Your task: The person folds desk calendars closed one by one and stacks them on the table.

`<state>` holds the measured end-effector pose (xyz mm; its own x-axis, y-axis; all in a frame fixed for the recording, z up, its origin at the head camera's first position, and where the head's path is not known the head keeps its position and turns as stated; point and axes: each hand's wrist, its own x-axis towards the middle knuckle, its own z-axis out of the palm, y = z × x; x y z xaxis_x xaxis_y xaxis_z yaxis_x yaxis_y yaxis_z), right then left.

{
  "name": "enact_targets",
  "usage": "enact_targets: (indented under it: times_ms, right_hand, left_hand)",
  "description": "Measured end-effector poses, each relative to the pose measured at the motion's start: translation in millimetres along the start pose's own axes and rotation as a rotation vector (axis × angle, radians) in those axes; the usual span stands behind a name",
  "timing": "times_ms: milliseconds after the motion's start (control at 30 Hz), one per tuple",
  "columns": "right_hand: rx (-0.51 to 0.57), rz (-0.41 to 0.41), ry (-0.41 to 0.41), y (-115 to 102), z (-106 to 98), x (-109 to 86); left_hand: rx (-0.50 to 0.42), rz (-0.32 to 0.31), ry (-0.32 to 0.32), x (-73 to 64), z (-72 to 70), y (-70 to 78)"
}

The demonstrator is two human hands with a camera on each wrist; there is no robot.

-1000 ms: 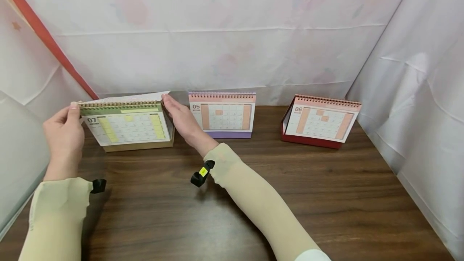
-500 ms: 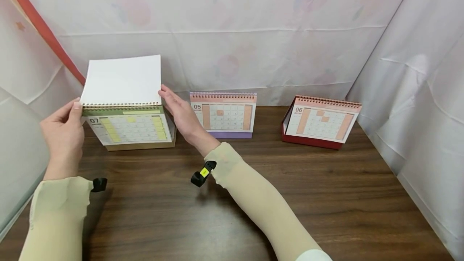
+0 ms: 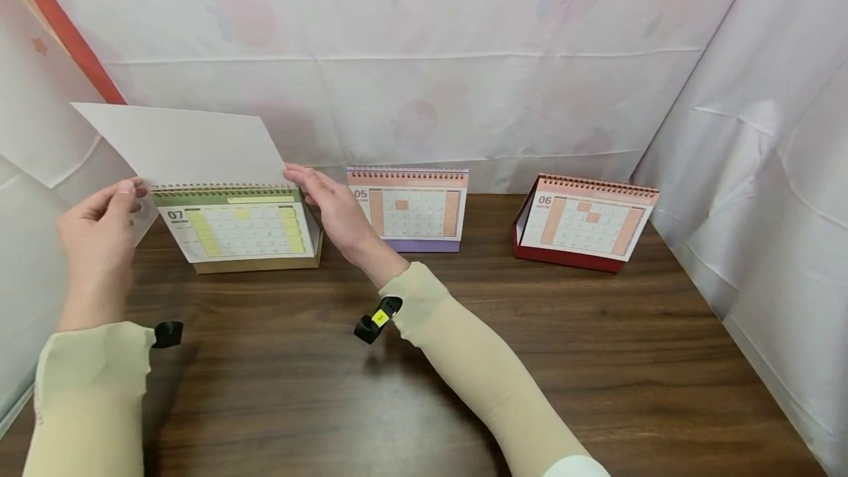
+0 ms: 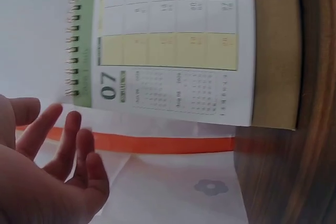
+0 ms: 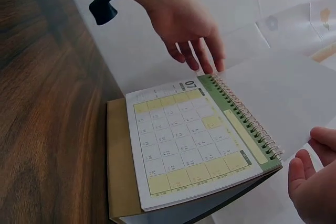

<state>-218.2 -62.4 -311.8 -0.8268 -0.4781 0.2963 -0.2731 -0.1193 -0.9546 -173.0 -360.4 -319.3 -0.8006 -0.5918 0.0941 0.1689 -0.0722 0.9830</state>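
Observation:
A green-topped desk calendar [image 3: 238, 230] showing 07 stands on its tan base at the left. Above its ring binding, a blank white page [image 3: 192, 142] sticks up, skewed toward the left. My left hand [image 3: 99, 241] is just off the left end of the rings; the left wrist view shows its fingers [image 4: 68, 145] loosely bent and apart from the calendar. At the other end, my right hand [image 3: 341, 219] has its fingers extended, the tips at the page's lower right edge. In the right wrist view those fingertips [image 5: 301, 163] lie beside that edge.
A purple-based calendar [image 3: 411, 208] showing 05 stands in the middle, just behind the right hand. Farther right is a red-based calendar [image 3: 586, 223] showing 06. All stand on a dark wood table [image 3: 318, 389], with white curtains [image 3: 530, 79] behind and at the sides.
The white page rose from behind the rings to stand up, then skewed left. My left hand has come away from the binding toward the left. My right hand has barely moved.

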Motion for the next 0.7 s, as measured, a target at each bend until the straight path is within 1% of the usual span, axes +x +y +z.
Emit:
enact_targets:
  times_ms: [67,167,267,300,433,567,667,700]
  right_hand:
    - [-0.004,-0.003,-0.015,0.3,0.2,-0.3]
    - [-0.013,-0.007,-0.040,1.9,1.3,-0.9]
    - [-0.030,-0.015,-0.053,4.0,1.8,-3.0]
    - [-0.037,-0.016,-0.053,4.6,1.6,-4.0]
    - [-0.069,-0.020,-0.037,5.9,0.4,-8.5]
    - [-0.099,-0.012,-0.028,7.4,0.9,-12.5]
    - [-0.101,-0.016,-0.028,10.6,2.8,-13.9]
    - [-0.104,-0.024,-0.027,12.1,3.4,-14.4]
  left_hand:
    - [-0.006,-0.004,-0.071,0.2,-6.6,2.8]
    - [-0.005,-0.006,-0.155,-0.3,-17.3,5.7]
    - [0.019,-0.012,-0.210,-1.7,-24.4,6.3]
    - [0.030,-0.017,-0.240,-2.3,-26.6,6.2]
    - [0.019,-0.032,-0.398,-2.2,-32.9,4.4]
    - [-0.123,-0.042,-0.566,2.4,-42.1,0.7]
    - [-0.257,-0.064,-0.652,8.8,-49.6,-1.9]
    - [-0.294,-0.073,-0.662,10.7,-51.6,-2.7]
